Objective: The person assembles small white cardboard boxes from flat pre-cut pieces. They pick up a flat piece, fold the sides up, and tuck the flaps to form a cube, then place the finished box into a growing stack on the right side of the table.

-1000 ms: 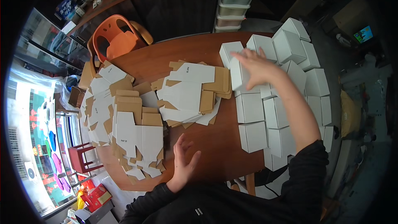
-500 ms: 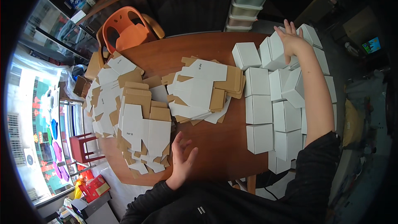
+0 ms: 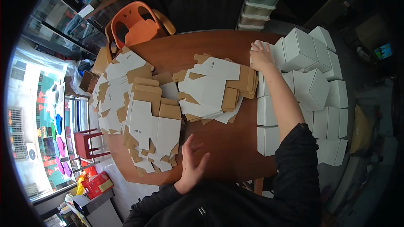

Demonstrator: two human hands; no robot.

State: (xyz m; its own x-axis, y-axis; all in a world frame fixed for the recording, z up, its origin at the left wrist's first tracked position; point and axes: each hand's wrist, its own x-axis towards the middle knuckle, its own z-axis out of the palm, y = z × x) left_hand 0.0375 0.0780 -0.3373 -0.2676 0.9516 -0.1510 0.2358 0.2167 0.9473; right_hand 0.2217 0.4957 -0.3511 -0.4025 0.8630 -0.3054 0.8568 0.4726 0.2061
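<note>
My right hand [image 3: 261,57] reaches to the far side of the table and lies over the white box [image 3: 268,49] at the far left corner of the box group. Its fingers are spread along that box's top and the hand partly covers it. Off the near table edge, my left hand [image 3: 192,166] is raised with its fingers apart and nothing in it. Close by lies a pile of flat white and brown box blanks [image 3: 145,122]. Several folded white boxes [image 3: 311,88] stand grouped at the right, some stacked; my right forearm hides part of them.
More flat blanks [image 3: 214,80] lie mid-table on the brown wooden table [image 3: 227,143], with another heap [image 3: 113,92] farther left. Beyond the far edge stand an orange chair [image 3: 141,27] and stacked drawers [image 3: 259,6]. A red stool [image 3: 87,143] is on the left.
My right hand has moved left and nearer, from the far right boxes to the far left corner box. A box now sits higher on the far stack. My left hand has hardly moved.
</note>
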